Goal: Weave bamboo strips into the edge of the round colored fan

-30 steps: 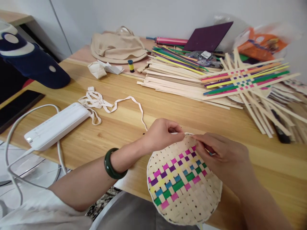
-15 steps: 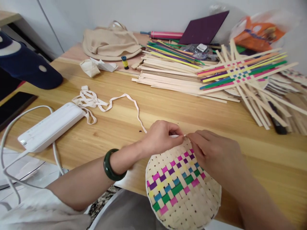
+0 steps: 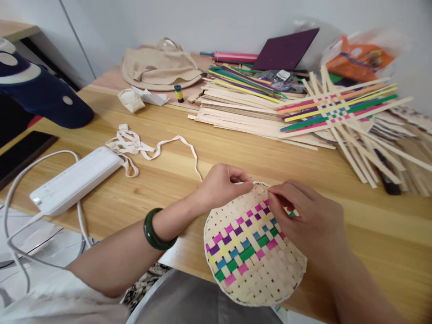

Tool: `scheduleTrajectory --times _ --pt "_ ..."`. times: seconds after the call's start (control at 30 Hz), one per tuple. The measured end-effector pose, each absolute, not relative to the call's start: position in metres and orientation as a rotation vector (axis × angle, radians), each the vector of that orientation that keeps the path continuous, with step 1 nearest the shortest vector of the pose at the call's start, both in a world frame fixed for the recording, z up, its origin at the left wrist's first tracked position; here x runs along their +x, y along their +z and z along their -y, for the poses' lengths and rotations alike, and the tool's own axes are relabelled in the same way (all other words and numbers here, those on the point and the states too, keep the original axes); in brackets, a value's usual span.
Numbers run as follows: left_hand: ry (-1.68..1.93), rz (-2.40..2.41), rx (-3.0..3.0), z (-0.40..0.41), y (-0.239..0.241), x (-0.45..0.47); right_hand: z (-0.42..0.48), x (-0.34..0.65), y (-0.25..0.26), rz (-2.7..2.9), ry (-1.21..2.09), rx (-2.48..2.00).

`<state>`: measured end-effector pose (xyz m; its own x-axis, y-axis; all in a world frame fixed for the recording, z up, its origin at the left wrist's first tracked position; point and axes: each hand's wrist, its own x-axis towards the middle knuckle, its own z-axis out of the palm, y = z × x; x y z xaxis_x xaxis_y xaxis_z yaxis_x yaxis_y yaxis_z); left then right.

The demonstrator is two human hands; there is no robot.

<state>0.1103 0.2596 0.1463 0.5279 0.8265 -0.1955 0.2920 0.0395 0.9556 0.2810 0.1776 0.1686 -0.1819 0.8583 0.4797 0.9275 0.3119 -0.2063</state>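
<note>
A round woven fan face (image 3: 251, 252) of pale strips with a band of pink, purple, yellow, blue and green squares lies over the near edge of the wooden table (image 3: 256, 162). My left hand (image 3: 222, 183), with a green bangle on its wrist, pinches the white edging ribbon (image 3: 158, 146) against the weave's far rim. My right hand (image 3: 308, 220) rests on the right part of the weave, fingers curled and pinched on its top edge.
A white power strip (image 3: 76, 179) with its cable lies at the left. Behind are stacked plain and coloured strips (image 3: 243, 101), a half-woven piece (image 3: 340, 112), a beige cloth bag (image 3: 162, 67), a thread spool (image 3: 178, 93) and a dark blue cap (image 3: 43, 96).
Both hands have stayed pinched at the weave's top rim, shifting slightly; the woven disc has turned a little and the view has drifted.
</note>
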Motion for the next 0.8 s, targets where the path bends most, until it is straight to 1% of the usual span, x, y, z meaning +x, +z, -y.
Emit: scheduleTrajectory --times 0.53,0.8 --pt "0.553 -0.982 1.552 -0.2588 0.1484 0.1111 -0.1777 0.2829 0.1701 2.108 -0.151 -1.583" --pt "0.537 -0.935 1.528 -0.2535 0.1485 0.113 -0.1803 0.2815 0.1657 2.19 -0.256 -1.596"
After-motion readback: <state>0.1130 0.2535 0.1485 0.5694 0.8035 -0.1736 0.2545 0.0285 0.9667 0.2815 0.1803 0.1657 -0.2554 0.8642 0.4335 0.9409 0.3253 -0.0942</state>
